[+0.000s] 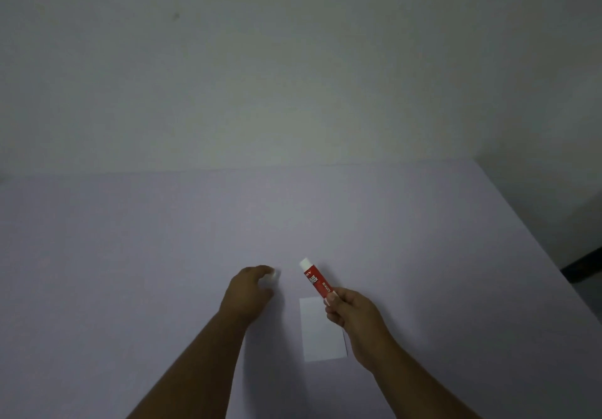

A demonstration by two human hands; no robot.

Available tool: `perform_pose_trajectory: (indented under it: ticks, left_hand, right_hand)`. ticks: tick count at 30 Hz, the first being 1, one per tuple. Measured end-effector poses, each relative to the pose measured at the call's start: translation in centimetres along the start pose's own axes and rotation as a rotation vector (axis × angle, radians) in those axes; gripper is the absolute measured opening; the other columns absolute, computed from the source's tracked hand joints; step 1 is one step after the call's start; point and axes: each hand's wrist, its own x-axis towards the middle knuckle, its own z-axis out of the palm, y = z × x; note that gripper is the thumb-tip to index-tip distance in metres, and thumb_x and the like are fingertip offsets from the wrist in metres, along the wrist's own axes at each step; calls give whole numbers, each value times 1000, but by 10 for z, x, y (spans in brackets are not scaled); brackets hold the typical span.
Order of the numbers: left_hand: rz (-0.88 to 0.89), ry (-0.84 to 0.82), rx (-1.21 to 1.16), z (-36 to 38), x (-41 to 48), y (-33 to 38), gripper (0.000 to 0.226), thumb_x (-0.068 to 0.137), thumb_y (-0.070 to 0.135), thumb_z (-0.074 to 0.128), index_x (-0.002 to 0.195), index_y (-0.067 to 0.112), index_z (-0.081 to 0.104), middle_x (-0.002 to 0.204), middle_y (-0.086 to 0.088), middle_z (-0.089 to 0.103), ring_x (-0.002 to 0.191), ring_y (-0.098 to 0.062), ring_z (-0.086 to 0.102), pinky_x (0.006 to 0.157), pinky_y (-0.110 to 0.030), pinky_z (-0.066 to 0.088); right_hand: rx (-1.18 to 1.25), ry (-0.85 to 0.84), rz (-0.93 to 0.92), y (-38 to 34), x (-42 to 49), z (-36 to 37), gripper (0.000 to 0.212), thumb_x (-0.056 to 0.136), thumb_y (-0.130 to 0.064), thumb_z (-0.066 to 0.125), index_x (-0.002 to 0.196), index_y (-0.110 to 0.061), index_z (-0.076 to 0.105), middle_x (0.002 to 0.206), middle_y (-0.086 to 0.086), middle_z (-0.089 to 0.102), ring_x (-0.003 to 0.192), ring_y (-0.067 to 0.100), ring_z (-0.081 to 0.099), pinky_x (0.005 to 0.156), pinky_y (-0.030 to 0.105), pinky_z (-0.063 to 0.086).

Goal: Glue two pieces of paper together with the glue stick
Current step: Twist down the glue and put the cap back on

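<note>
A red glue stick with a white tip is held at its lower end by my right hand, tip pointing up and away to the left. A white piece of paper lies flat on the table between my hands, partly under my right hand. My left hand hovers left of the glue stick, fingers curled around a small white object, probably the cap. Only one sheet of paper can be made out.
The pale lilac table stretches wide, its far edge meeting a white wall. The table's right edge runs diagonally, with dark floor beyond it.
</note>
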Motion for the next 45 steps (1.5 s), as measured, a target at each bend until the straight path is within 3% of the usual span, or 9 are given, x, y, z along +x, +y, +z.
perform_pose_trajectory:
  ticks: [4, 8, 13, 17, 23, 30, 34, 38, 45]
  left_hand:
    - [-31, 64, -36, 11, 8, 7, 19, 84, 16, 63, 103, 11, 64, 106, -11, 65, 86, -22, 58, 71, -26, 40]
    - [-68, 70, -74, 22, 11, 8, 8, 87, 21, 61, 91, 14, 60, 92, -6, 66, 81, -19, 58, 68, -26, 42]
    - [-276, -27, -865, 22, 9, 23, 19, 90, 22, 61, 104, 11, 66, 95, -9, 69, 87, -22, 65, 67, -23, 53]
    - [-247, -121, -1104, 15, 2, 37, 18, 91, 17, 59, 104, 8, 68, 98, -13, 71, 88, -22, 68, 63, -18, 56]
    - [-125, -134, -1045, -3, -6, 46, 10, 89, 14, 61, 92, 14, 71, 96, -9, 72, 89, -19, 68, 64, -16, 55]
    - [24, -129, -939, -16, -17, 57, 11, 88, 16, 63, 96, 12, 70, 98, -7, 72, 92, -19, 68, 73, -20, 56]
    - [68, -154, -848, -23, -18, 63, 15, 88, 16, 63, 101, 11, 68, 105, -10, 70, 99, -23, 67, 88, -30, 54]
    - [107, -125, -821, -23, -15, 66, 20, 85, 17, 67, 105, 19, 68, 104, -5, 70, 100, -18, 65, 88, -27, 51]
    - [19, -21, -685, -3, 5, 51, 27, 93, 29, 54, 119, 30, 60, 118, 2, 62, 107, -18, 59, 96, -35, 47]
  right_hand:
    - [-31, 11, 24, 7, 4, -4, 9, 88, -16, 58, 95, -14, 63, 87, 8, 64, 79, 16, 59, 75, 24, 54]
    - [-66, 6, 47, 12, 4, -6, 8, 88, -15, 57, 93, -13, 64, 88, 10, 63, 80, 19, 58, 79, 29, 53]
    - [-72, 16, 45, 9, 5, -8, 8, 89, -13, 56, 90, -18, 62, 85, 9, 61, 77, 17, 56, 74, 25, 53]
    - [-103, 7, 47, 7, 4, -9, 15, 88, -15, 57, 102, -10, 62, 88, 9, 63, 79, 17, 58, 79, 29, 53]
    - [-394, 58, -138, -5, -3, -11, 15, 87, -25, 59, 101, -24, 64, 94, -3, 67, 90, 15, 60, 83, 33, 50]
    - [-399, -25, -154, -17, -8, -7, 6, 86, -33, 59, 91, -33, 62, 92, -1, 68, 87, 21, 63, 83, 37, 53]
    - [-494, -105, -161, -24, 1, -10, 12, 80, -40, 64, 91, -43, 59, 92, -9, 66, 85, 13, 63, 74, 24, 51]
    - [-704, -137, -198, -30, 23, 0, 18, 76, -36, 67, 93, -35, 62, 86, -16, 62, 81, 5, 58, 73, 23, 44]
    - [-770, 4, -297, -21, 59, 7, 16, 75, -25, 69, 90, -24, 63, 79, -7, 63, 67, 2, 56, 62, 13, 43]
